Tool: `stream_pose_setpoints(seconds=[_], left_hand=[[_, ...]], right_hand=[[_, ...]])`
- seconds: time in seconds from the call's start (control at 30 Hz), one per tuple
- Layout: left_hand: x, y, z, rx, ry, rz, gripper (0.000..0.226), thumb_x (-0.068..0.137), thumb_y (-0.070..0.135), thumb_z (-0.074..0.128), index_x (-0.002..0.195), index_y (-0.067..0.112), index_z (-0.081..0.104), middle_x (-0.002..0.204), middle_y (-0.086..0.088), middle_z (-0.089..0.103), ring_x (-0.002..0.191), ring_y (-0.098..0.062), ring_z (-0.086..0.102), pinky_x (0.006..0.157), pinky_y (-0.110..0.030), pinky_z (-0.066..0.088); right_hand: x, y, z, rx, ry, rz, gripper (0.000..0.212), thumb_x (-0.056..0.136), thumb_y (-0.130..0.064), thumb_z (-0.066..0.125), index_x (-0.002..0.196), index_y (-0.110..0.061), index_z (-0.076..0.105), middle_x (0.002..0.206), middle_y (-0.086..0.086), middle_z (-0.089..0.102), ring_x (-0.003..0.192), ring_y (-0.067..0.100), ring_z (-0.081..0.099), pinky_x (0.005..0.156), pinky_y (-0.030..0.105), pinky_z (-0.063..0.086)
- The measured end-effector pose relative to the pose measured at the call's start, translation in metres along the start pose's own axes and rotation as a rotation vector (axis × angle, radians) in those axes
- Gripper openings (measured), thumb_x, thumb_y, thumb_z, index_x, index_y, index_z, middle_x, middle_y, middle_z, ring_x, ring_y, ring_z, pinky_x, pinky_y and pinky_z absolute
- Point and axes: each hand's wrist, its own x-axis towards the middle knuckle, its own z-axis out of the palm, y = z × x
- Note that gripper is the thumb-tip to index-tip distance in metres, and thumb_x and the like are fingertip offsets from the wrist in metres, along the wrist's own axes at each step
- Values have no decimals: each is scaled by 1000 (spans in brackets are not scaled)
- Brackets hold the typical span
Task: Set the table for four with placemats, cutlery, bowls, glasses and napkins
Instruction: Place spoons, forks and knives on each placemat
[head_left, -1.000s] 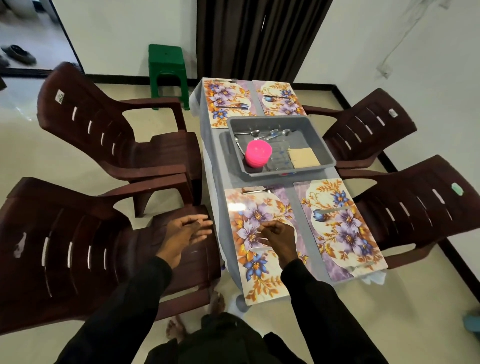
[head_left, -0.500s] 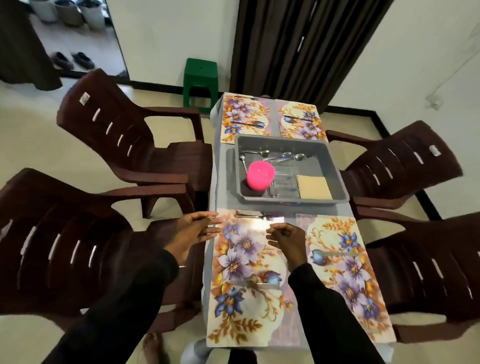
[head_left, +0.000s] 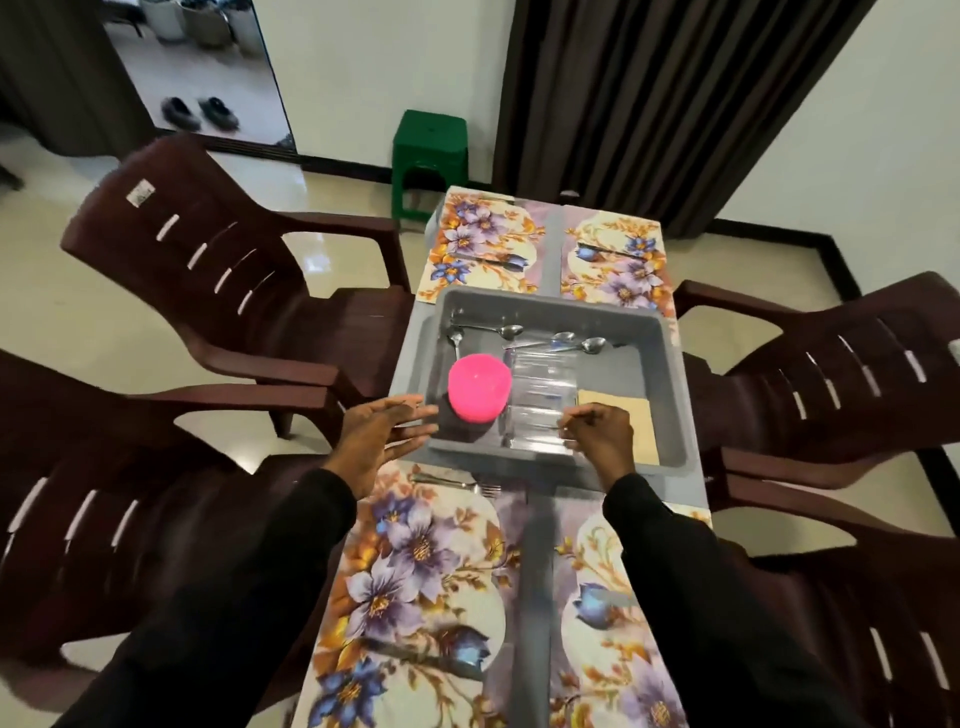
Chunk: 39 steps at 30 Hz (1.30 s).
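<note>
Four floral placemats lie on the narrow grey table: near left (head_left: 415, 571), near right (head_left: 587, 561), far left (head_left: 478, 244), far right (head_left: 618, 260). A fork (head_left: 457, 483) lies across the near left mat's top edge. Between the mats stands a grey tub (head_left: 670, 374) holding stacked pink bowls (head_left: 479, 387), clear glasses (head_left: 540, 395), spoons (head_left: 571, 343) and beige napkins (head_left: 641, 415). My left hand (head_left: 387, 431) is spread flat beside the tub's front left corner. My right hand (head_left: 597, 436) hovers over the tub's front rim by the glasses, fingers curled, nothing visibly in it.
Dark brown plastic chairs flank the table: two on the left (head_left: 234, 280) (head_left: 104, 519) and two on the right (head_left: 831, 374) (head_left: 883, 597). A green stool (head_left: 428, 150) stands beyond the table's far end by a dark curtain. Cutlery lies on both far mats.
Both hands moved forward from the near left placemat to the tub. The right hand left the fork area and now sits over the glasses. The view has tilted up.
</note>
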Motion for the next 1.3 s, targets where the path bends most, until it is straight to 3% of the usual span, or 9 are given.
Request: stream_pose_setpoints(seconds=[0.13,0.4,0.53,0.67,0.8,0.97,1.07,1.17,1.3], left_hand=[[38,6,27,27,7,9,24,101,14,60,121,3,67,112,-14,76,107,-35,73,93,-40,59],[103,14,51,16,53,18,28,100,16,61,124,2,66,113,-14,76,102,-32,74,77,-29,62],[122,13,52,13,60,29,28,100,17,61,125,3,66,114,-13,76,103,-33,74,82,-31,63],[134,9,46,2,80,28,29,100,17,61,125,3,65,113,-13,76,104,-34,74,89,-36,61],[140,6,37,-11,96,9,29,99,16,62,126,4,65,114,-14,76,105,-34,73,96,-42,59],[143,3,31,-31,142,-11,26,100,13,61,123,4,66,113,-13,76,104,-34,74,98,-45,55],[144,2,30,-33,146,-19,26,100,13,60,124,4,66,113,-13,76,104,-33,74,98,-45,55],[145,3,31,-33,130,-19,25,101,15,60,123,5,65,114,-13,76,105,-33,74,97,-43,55],[147,9,38,-13,108,-15,26,101,15,59,125,5,66,114,-12,76,104,-32,74,93,-39,60]], right_hand=[[58,-4,-17,-47,12,8,9,83,5,70,79,-3,72,79,18,74,64,25,71,62,35,58],[184,5,-23,-252,115,32,17,81,4,61,66,-3,67,67,14,66,63,28,66,56,37,56],[233,4,-14,-464,189,-26,21,82,-3,64,62,-1,58,61,9,54,62,26,55,50,28,34],[269,9,3,-424,185,-20,14,81,-15,80,86,-4,74,84,8,72,82,20,66,68,28,46],[285,9,25,-333,190,79,26,78,-31,85,69,-12,70,78,5,72,86,25,70,77,28,51],[286,4,43,-345,162,124,39,76,-34,86,106,-11,74,108,11,74,105,32,67,93,39,55],[291,10,46,-352,133,180,29,66,-28,85,89,-14,73,92,9,74,90,35,71,83,49,61],[288,5,47,-316,115,136,13,70,-12,83,71,-11,71,79,8,73,79,28,72,80,45,62],[276,-12,38,-302,134,6,22,76,-7,86,64,-19,73,73,3,74,77,22,73,83,45,62]])
